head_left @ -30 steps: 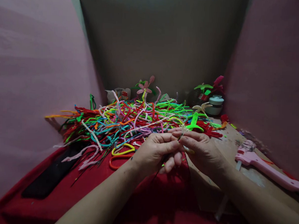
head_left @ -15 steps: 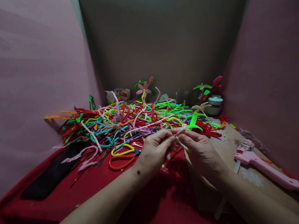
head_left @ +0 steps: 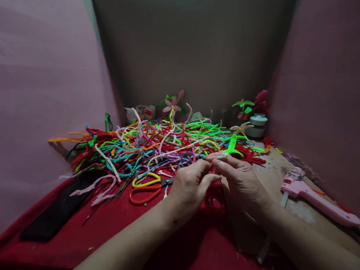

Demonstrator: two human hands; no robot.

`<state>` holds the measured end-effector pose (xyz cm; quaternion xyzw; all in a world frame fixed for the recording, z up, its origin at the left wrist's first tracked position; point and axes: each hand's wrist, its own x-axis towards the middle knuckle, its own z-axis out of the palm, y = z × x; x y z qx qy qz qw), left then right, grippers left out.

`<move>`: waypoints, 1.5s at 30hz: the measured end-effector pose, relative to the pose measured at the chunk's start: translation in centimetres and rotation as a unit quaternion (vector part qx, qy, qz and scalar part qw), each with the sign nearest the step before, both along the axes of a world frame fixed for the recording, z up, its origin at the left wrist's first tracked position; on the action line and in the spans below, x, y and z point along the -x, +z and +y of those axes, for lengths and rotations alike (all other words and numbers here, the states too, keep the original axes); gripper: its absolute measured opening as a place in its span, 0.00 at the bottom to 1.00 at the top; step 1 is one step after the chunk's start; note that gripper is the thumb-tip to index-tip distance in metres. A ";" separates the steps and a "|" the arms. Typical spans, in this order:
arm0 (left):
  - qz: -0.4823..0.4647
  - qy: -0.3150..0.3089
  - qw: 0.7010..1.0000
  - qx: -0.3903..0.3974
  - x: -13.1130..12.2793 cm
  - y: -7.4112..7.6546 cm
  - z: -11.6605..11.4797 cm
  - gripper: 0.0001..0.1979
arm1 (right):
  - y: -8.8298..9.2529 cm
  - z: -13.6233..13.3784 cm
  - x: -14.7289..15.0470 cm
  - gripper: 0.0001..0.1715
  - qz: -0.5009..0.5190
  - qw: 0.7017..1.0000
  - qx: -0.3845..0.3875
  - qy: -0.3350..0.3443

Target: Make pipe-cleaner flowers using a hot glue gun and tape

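Note:
My left hand [head_left: 192, 181] and my right hand [head_left: 240, 177] meet fingertip to fingertip in front of the pile. Pinched between them is a pale pipe cleaner [head_left: 223, 154], of which a whitish bit shows above the right fingers; the fingers hide most of it. The left fingers are curled, and the left thumb stretches toward the right hand. A bright green pipe-cleaner piece with leaf-like loops [head_left: 232, 147] lies just behind the right hand. To the left of my left hand, scissors [head_left: 146, 195] with yellow and red handles rest on the red cloth [head_left: 110, 235].
Many-coloured pipe cleaners [head_left: 156, 142] heap across the back. A pink glue gun [head_left: 320, 199] with a glue stick lies on the board at right. A black flat object [head_left: 51, 217] is at left. A white-lidded jar [head_left: 258, 124] and a pink pipe-cleaner flower [head_left: 173, 105] stand behind.
My left hand has turned, its thumb now stretched out toward the right hand. Less of the pale pipe cleaner shows between the fingers. The view has shifted slightly.

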<state>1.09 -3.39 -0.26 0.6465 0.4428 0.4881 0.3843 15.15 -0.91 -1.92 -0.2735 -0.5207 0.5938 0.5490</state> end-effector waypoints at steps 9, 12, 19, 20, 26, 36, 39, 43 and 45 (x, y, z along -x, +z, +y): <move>-0.214 -0.193 0.936 0.202 0.9 1.0 0.6 0.09 | 0.7 0.1 -0.2 0.09 -0.053 0.997 -0.040 0.033; -0.267 -0.256 0.901 0.228 1.2 1.0 0.8 0.09 | 0.5 0.5 -0.5 0.07 -0.069 0.994 -0.066 0.053; -0.293 -0.288 0.873 0.262 1.5 0.7 0.9 0.09 | 0.5 1.2 -0.9 0.05 -0.033 0.994 -0.033 0.096; -0.292 -0.288 0.872 0.267 1.5 0.6 1.0 0.09 | 0.6 1.2 -0.9 0.06 -0.033 0.994 -0.029 0.099; -0.294 -0.270 0.872 0.282 1.5 0.2 1.2 0.08 | 0.3 0.8 -0.6 0.05 0.015 0.994 0.036 0.105; -0.336 -0.301 0.849 0.276 1.0 -0.3 1.4 0.08 | 0.7 0.6 -0.4 0.07 0.104 0.971 0.173 0.127; -0.313 -0.294 0.867 0.255 0.8 -0.3 1.3 0.09 | 0.5 0.7 -0.4 0.05 0.104 0.970 0.164 0.149; -0.311 -0.269 0.878 0.245 0.5 -0.2 1.1 0.08 | 0.4 0.7 -0.1 0.05 0.123 0.967 0.172 0.141; -0.324 -0.277 0.868 0.255 0.6 -0.3 1.0 0.07 | 0.4 0.5 0.0 0.06 0.136 0.960 0.187 0.156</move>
